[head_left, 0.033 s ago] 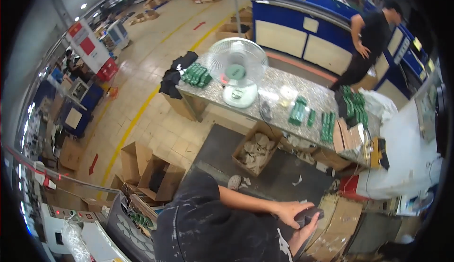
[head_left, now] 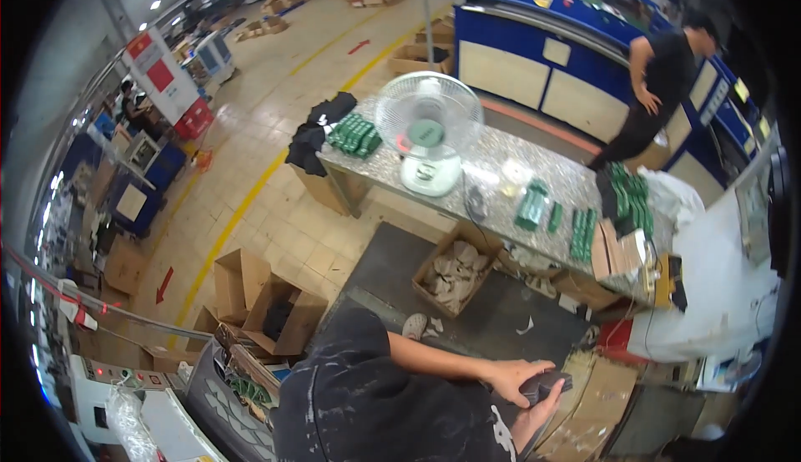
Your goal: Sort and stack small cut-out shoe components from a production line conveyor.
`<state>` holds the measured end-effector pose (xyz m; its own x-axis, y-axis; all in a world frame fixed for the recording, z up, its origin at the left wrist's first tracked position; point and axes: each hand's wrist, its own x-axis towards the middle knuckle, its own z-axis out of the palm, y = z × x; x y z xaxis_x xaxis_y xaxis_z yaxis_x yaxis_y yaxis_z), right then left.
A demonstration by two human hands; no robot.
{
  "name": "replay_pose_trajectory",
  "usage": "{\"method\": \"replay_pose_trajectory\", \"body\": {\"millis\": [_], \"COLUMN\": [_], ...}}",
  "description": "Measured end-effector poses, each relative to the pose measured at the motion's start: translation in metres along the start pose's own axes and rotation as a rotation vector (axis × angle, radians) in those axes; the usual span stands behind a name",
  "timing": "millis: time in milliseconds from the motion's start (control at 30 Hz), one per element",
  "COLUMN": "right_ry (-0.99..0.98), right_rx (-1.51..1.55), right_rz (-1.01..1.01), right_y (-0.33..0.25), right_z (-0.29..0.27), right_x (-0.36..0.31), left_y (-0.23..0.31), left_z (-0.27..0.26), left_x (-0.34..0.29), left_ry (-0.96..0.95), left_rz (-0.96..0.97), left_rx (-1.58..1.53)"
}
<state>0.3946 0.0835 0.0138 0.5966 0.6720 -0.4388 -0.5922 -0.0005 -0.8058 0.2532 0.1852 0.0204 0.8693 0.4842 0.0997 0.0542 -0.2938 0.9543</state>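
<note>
My left hand point(head_left: 513, 378) curls over a small dark grey bundle point(head_left: 541, 385), which looks like folded fabric; its exact kind is too small to make out. From below, my right hand point(head_left: 536, 419) grips the same bundle, fingers along its far side. Both hands are closed on it, low and right of the middle. My left forearm reaches across from a dark sleeve; most of the right arm is hidden. Just right of the hands lies flattened brown cardboard point(head_left: 596, 399).
Ahead runs a speckled worktable point(head_left: 492, 203) with a fan point(head_left: 427, 132) and green packs point(head_left: 531, 205). Below it stands a carton of crumpled paper point(head_left: 455, 274). Open cartons point(head_left: 279, 316) are at left, beside a machine point(head_left: 158, 412). A person point(head_left: 659, 86) stands at far right.
The view has shifted slightly, so the worktable and background sit a little further right and lower. My hands keep hold of the dark grey bundle in nearly the same place.
</note>
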Motion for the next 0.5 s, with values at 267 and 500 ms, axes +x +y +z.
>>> {"method": "replay_pose_trajectory", "body": {"millis": [267, 500], "right_ry": [-0.263, -0.670], "right_rx": [-0.120, -0.361], "right_rz": [-0.026, 0.089], "right_y": [0.052, 0.100], "right_z": [0.139, 0.214], "right_x": [-0.007, 0.004], "left_y": [-0.019, -0.010], "left_z": [-0.111, -0.189], "left_x": [-0.087, -0.173], "left_ry": [0.253, 0.390], "left_rz": [-0.026, -0.084], "left_rx": [-0.152, -0.133]}}
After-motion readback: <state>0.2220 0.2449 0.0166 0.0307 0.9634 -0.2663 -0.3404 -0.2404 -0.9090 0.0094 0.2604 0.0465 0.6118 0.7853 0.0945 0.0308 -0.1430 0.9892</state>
